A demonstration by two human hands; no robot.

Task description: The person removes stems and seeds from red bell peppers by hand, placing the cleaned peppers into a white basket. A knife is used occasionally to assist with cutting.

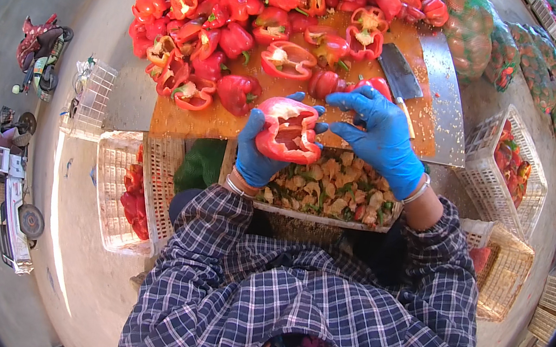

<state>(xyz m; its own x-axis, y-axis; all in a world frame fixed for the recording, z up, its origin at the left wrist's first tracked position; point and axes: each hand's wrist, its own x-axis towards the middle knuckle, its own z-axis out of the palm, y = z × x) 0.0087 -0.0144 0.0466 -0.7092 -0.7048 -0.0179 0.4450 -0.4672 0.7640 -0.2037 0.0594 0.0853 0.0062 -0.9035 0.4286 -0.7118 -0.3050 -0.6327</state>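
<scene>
In my blue-gloved left hand (258,152) is a hollowed red bell pepper half (291,135), its cut side turned up towards me. My right hand (380,137), also gloved in blue, hovers just right of it with fingers apart and nothing between them. Below both hands sits a crate of pepper cores and seeds (334,183). A cleaver (401,74) with a pale handle lies on the orange cutting board (231,128), beyond my right hand. Halved peppers with cores still inside, such as one pepper half (288,60), lie on the board beyond my hands.
A heap of red peppers (239,5) covers the board's far left. White plastic crates holding red pepper pieces stand at left (113,204) and right (514,178). Green mesh sacks (467,35) line the far right. A three-wheeled vehicle (14,212) and a scooter (43,58) are parked at far left.
</scene>
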